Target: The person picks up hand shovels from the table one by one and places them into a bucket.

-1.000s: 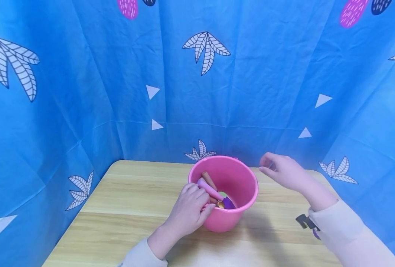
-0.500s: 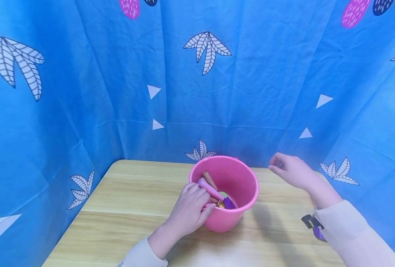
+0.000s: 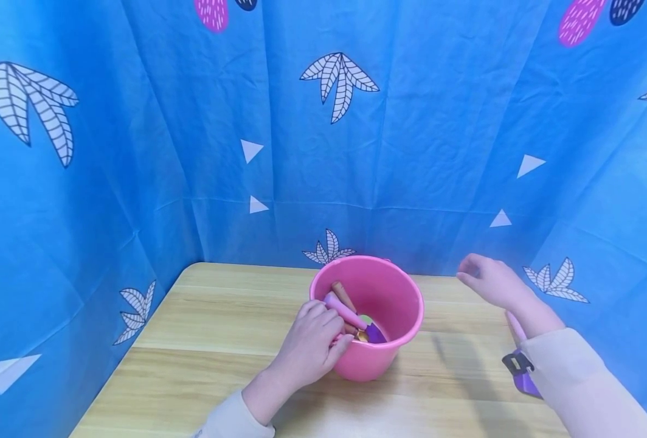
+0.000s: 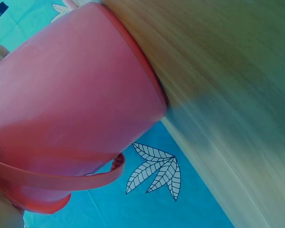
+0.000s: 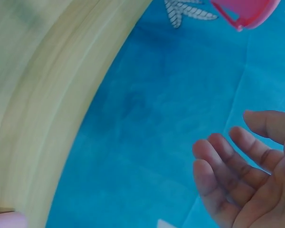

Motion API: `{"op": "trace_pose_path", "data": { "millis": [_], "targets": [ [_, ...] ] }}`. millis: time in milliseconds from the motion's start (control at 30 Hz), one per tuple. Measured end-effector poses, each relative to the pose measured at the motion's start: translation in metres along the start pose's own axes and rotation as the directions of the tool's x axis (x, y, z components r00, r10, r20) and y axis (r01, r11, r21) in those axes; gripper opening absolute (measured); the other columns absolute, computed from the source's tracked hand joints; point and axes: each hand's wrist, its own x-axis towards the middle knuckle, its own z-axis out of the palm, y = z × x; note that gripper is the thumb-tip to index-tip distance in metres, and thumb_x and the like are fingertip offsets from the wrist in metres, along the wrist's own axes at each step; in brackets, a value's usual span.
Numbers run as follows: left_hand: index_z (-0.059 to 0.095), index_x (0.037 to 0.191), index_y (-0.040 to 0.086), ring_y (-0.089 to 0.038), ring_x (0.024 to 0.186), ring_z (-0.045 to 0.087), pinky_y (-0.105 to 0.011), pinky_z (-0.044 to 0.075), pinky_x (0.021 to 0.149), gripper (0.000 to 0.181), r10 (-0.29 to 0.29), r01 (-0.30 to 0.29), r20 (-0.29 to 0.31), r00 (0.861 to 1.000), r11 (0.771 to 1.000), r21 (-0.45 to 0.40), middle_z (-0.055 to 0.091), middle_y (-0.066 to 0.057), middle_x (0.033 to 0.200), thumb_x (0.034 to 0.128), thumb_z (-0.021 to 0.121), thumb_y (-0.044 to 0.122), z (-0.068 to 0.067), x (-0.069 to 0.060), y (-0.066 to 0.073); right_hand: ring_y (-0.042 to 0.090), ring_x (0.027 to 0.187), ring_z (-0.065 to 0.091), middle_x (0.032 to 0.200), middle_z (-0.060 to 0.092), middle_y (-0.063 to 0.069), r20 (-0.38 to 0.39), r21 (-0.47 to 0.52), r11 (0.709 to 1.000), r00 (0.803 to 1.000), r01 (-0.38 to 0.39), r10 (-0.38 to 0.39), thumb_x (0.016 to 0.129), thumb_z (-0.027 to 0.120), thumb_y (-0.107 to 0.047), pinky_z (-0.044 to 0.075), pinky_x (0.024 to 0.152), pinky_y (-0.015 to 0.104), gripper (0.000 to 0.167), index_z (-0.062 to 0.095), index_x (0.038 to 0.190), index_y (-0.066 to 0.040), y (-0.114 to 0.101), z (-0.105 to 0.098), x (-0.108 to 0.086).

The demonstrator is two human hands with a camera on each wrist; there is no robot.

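Observation:
A pink bucket stands on the table. My left hand grips its near left rim, fingers curled over the edge. Inside lie a tool with a pink handle, a purple piece, brown handles and a small gold part. The left wrist view shows the bucket's side and its hanging carrying handle. My right hand hovers right of the bucket, fingers loosely bent, holding nothing; its palm shows in the right wrist view. Beneath that forearm lies a purple tool with a pink handle, partly hidden.
The wooden table has rounded far corners. A blue patterned curtain hangs behind it and along both sides. A dark buckle sits at my right cuff.
My right hand has moved to the right, away from the bucket. More of the purple tool under the forearm now shows. My left hand and the bucket stay put.

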Motion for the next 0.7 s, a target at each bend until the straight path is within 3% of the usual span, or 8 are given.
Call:
{"op": "trace_pose_path", "data": {
  "millis": [133,333,567,700],
  "targets": [
    [0.062,0.093,0.023,-0.011,0.093,0.047,-0.041,0.035,0.104,0.021,0.005,-0.005,-0.007,1.0,1.0,0.009,0.052,0.012,0.085,0.1016,0.053,0.04,0.001,0.0,-0.001,0.045,0.102,0.062,0.109,0.067,0.022,0.009,0.018,0.999,0.999,-0.039,0.039,0.101,0.059,-0.027,0.049,0.084,0.06,0.03,0.061,0.113,0.0,0.013,0.001,0.0],
    [0.06,0.09,0.023,-0.012,0.091,0.048,-0.041,0.036,0.103,0.013,0.013,-0.013,-0.028,1.0,1.0,0.014,0.051,0.011,0.083,0.0959,0.063,0.033,0.003,0.001,-0.002,0.045,0.102,0.061,0.112,0.065,0.025,0.021,0.036,0.994,0.995,-0.103,0.102,0.101,0.057,-0.033,0.049,0.082,0.061,0.037,0.058,0.116,0.001,0.031,0.003,0.0],
    [0.06,0.091,0.023,-0.011,0.092,0.047,-0.04,0.035,0.103,0.02,0.016,-0.015,-0.022,1.0,1.0,0.023,0.052,0.011,0.084,0.1006,0.053,0.039,0.003,0.0,-0.002,0.045,0.096,0.062,0.108,0.064,0.028,0.024,0.057,0.987,0.989,-0.147,0.146,0.101,0.057,-0.029,0.05,0.079,0.06,0.038,0.057,0.115,0.006,0.045,0.003,-0.003],
    [0.059,0.091,0.023,-0.011,0.091,0.047,-0.041,0.036,0.103,0.013,0.018,-0.017,-0.023,1.0,1.0,0.02,0.052,0.011,0.083,0.0968,0.061,0.035,0.003,0.0,-0.002,0.044,0.095,0.062,0.107,0.064,0.028,0.031,0.071,0.982,0.985,-0.173,0.171,0.101,0.057,-0.028,0.05,0.079,0.058,0.039,0.055,0.115,0.008,0.053,0.006,-0.004]
  ]
}}
